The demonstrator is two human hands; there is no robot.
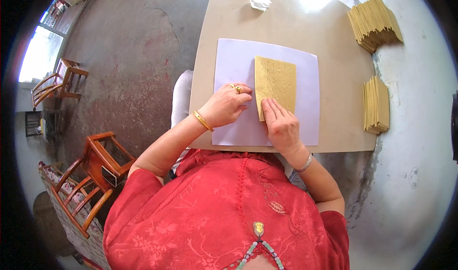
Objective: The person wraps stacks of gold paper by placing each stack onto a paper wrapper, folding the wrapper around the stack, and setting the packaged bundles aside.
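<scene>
A gold embossed envelope-like sheet [276,79] lies upright in front of me on a larger pale lilac sheet [234,55]. With its fingers stretched out together, my right hand [282,124] rests flat on the lower part of the gold piece. Just left of it, over the lilac sheet, is my left hand [228,104], its fingers loosely bent and the thumb apart. It holds nothing that I can see and does not touch the gold piece's edge. Rings and a gold bracelet are on the left; a silver bracelet circles the right wrist.
The beige table [341,79] carries a crumpled white tissue [260,2] at the back. Along its right edge stand a larger stack of gold paper pieces [374,24] and a smaller stack [376,104], close to the wall. Wooden chairs [102,167] stand on the floor to the left.
</scene>
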